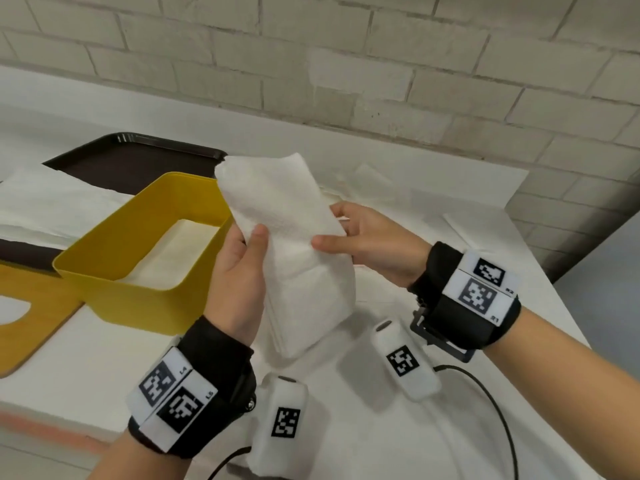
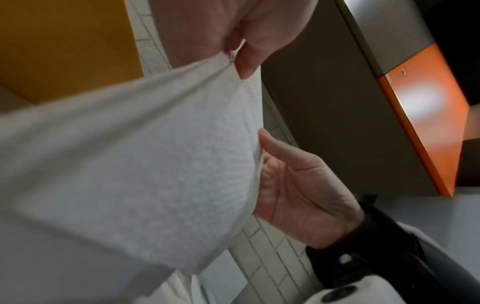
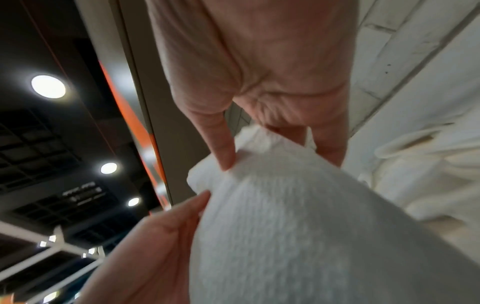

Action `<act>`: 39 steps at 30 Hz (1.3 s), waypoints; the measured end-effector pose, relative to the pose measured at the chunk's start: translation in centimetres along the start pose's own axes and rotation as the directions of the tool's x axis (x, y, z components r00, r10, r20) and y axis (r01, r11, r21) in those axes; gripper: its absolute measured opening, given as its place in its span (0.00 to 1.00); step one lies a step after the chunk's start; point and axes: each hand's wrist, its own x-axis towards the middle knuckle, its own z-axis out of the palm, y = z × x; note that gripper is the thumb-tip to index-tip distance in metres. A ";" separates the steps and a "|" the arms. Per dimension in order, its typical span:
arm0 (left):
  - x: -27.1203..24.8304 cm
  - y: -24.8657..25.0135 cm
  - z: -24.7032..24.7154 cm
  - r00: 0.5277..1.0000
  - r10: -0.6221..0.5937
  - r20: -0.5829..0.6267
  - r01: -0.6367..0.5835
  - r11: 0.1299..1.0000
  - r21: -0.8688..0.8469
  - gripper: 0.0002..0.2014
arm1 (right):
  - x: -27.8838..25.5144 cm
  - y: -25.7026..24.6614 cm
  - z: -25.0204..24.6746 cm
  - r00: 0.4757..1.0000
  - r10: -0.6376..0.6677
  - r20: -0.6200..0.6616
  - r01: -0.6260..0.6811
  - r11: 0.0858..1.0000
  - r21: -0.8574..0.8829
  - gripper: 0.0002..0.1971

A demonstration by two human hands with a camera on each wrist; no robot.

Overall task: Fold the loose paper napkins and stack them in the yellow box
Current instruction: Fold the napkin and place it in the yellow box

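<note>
A folded white paper napkin is held up in the air just right of the yellow box. My left hand grips its left edge, thumb on the front face. My right hand pinches the right edge, thumb on top and fingers behind. The napkin hangs lengthwise, bending over at the middle. It fills the left wrist view as napkin and the right wrist view as napkin. The box holds white napkins lying flat on its bottom. More loose napkins lie on the white table behind.
A dark tray sits behind the box with a loose white napkin draped over it. A wooden board lies left of the box. The table's right edge runs close to my right wrist. A brick wall stands behind.
</note>
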 end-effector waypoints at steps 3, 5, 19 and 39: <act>0.1 -0.1 0.0 0.999 0.037 -0.040 -0.035 0.998 0.059 0.18 | -0.3 0.3 -0.2 0.990 -0.141 -0.030 0.137 0.984 -0.116 0.19; 0.1 0.2 -0.3 0.991 0.102 -0.083 -0.091 0.988 0.123 0.24 | -0.6 -0.5 -0.8 0.968 -0.246 -0.055 0.220 0.932 -0.287 0.13; -3.4 0.0 -4.0 0.995 -0.095 -0.009 0.085 0.849 0.522 0.16 | -2.9 -1.1 2.4 0.945 -0.033 0.326 0.318 0.333 -0.888 0.10; -2.7 -2.5 -4.3 0.946 -0.292 -0.144 0.325 0.868 0.375 0.20 | -2.1 1.9 4.1 0.967 0.047 0.250 0.231 0.244 -0.942 0.14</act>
